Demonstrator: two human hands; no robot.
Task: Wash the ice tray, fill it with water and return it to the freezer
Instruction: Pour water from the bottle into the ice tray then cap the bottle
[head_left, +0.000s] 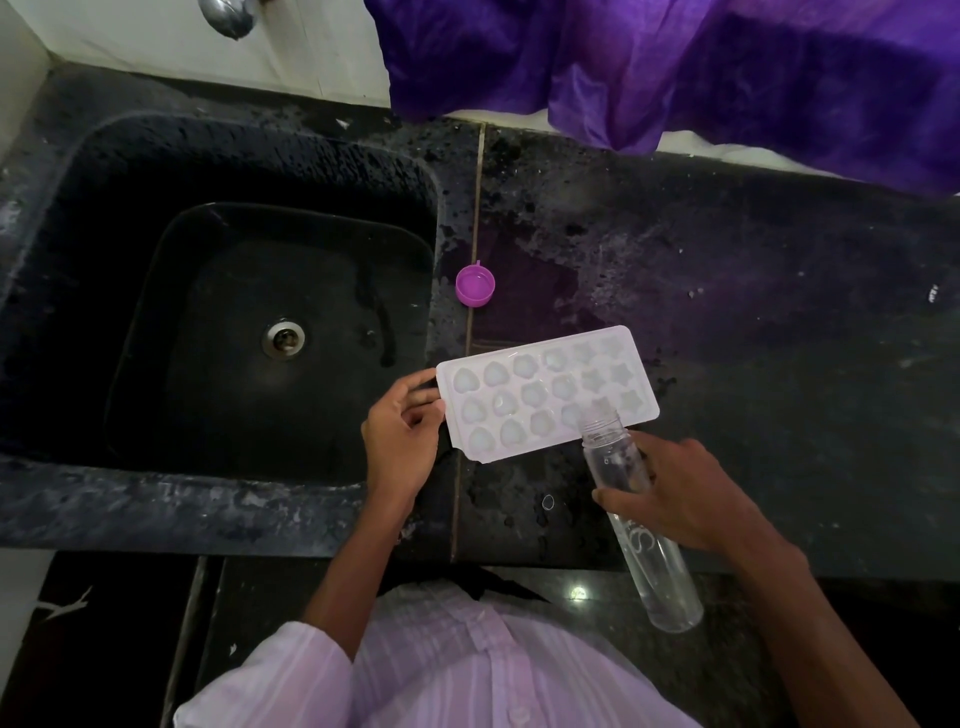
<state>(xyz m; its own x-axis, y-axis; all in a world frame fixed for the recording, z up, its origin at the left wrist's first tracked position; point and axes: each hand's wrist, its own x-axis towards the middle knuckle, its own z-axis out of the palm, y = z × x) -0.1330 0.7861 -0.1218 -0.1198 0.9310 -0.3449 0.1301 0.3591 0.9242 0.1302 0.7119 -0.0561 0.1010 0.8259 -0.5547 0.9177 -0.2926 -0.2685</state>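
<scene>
Black speckled counter (753, 312) fills most of the view, wet in patches, with a seam line running front to back just right of the sink. Black sink (156, 171) is set into its left half, the basin wet. Purple cloth (727, 67) hangs over the counter's far edge at top right. Pale striped shirt (467, 670) shows at bottom centre.

Ice tray (545, 389), white plastic, lies flat on the counter just right of the sink and slightly askew, its left end across the seam. It has three rows of moulds, heart shapes on the left and stars on the right. Cannot tell which moulds hold water.

Clear bottle (660, 571), uncapped, is tilted with its open mouth over the tray's near right corner and its base toward the person, past the counter's front edge. Clear water sits in its lower part.

Right hand (680, 493) wraps around the bottle's upper body, fingers curled over it. Left hand (400, 441) is at the tray's left short edge, thumb and fingertips pinching that edge.

Purple cap (475, 283) lies open side up on the seam, beyond the tray and apart from it. Metal drain (283, 339) sits mid-basin. Metal tap (228, 15) is cut off at the top left.
</scene>
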